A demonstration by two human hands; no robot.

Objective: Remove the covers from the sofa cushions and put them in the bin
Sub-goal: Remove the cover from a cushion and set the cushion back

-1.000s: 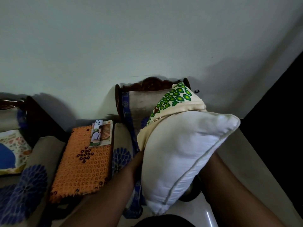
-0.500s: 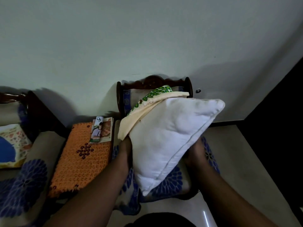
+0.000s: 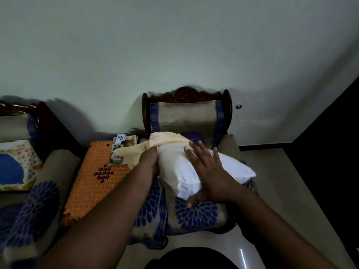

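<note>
White and bare, the cushion (image 3: 196, 171) lay on the armchair seat (image 3: 196, 214), its cream cover (image 3: 153, 146) bunched at the far end. The left hand (image 3: 149, 162) clutched that cover; the right hand (image 3: 209, 177) pressed flat on the cushion, fingers spread. A card (image 3: 120, 137) nearby read "CD". The left fingertips were hidden.

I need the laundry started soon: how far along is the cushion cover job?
Done: the cream cover is peeled most of the way off the white cushion, bunched at its far end. In hand: the left hand grips the cover while the right hand presses the cushion flat. Left: pulling it free, the patterned cushion on the left sofa, and binning; no bin shows.
</note>
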